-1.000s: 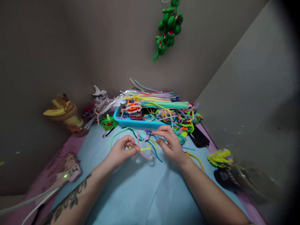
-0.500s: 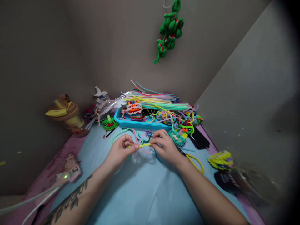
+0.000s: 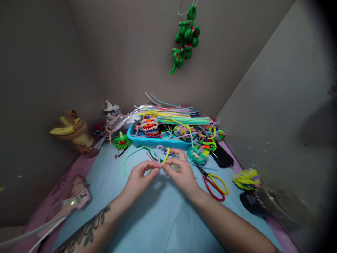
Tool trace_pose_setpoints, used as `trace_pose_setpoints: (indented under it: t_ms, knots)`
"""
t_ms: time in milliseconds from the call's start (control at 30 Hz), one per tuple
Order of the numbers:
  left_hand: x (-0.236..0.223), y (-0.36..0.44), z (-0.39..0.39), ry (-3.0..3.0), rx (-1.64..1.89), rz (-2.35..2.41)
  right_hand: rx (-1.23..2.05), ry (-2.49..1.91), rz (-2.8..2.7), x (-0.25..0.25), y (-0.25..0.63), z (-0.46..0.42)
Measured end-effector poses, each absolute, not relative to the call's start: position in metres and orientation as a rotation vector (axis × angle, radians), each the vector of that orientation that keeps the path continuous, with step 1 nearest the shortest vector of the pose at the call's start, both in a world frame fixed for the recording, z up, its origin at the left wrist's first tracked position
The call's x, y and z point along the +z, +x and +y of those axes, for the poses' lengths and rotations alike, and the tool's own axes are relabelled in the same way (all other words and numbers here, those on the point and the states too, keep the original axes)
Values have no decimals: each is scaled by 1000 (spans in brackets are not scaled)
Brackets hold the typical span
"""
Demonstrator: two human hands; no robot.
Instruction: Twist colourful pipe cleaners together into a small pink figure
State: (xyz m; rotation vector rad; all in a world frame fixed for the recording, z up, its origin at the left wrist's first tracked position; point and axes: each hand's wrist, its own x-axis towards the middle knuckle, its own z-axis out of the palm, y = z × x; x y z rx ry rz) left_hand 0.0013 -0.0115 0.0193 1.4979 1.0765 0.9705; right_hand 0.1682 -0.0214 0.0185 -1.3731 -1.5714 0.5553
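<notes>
Both hands meet over the blue cloth, pinching a small bundle of pipe cleaners. My left hand (image 3: 142, 174) is closed, thumb and forefinger on the bundle's centre, where a pink pipe cleaner (image 3: 151, 157) sticks out. My right hand (image 3: 180, 170) is closed at the same spot, beside a yellow pipe cleaner (image 3: 167, 154) that curves upward. A lilac loop (image 3: 158, 150) rises between the two hands. The fingertips hide the join itself. Behind the hands, a mint-green pipe cleaner (image 3: 125, 162) lies curved on the cloth.
Red-and-yellow-handled scissors (image 3: 213, 184) lie right of my right hand. Beyond stands a blue tray (image 3: 160, 141) with pipe cleaners (image 3: 181, 119) heaped on it. A black phone (image 3: 222, 156), a yellow fuzzy piece (image 3: 246, 179), a green fuzzy figure (image 3: 122, 141) and a pink power strip (image 3: 80, 196) surround the work area.
My hands have come together at the bundle's centre. The yellow pipe cleaner, stretched straight between them before, now curves upward. The scissors show more fully as my right forearm has shifted.
</notes>
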Motion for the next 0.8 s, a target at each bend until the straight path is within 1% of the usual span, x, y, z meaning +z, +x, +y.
trace_pose_setpoints:
  t_ms: [67,200,300,400,533,633,800]
  knots:
    - [21,-3,-11,1738,1015,1153,626,-1397,-1528,20,173,-18]
    - [24,-13,-3,2237,1258,1419,785,-1382,-1484,24,181,-13]
    - [24,-17,2,2447,1151,1436,871,-1379,-1509,23,181,-13]
    - [22,-19,4,2503,1086,1394,929,-1384,-1553,19,180,-14]
    - [24,-19,3,2546,1127,1382,1025,-1375,-1550,18,179,-16]
    - [28,-18,1,2585,1095,1327,1039,-1367,-1450,19,179,-16]
    - [33,-13,-4,2583,930,1286,1086,-1279,-1199,13,176,-14]
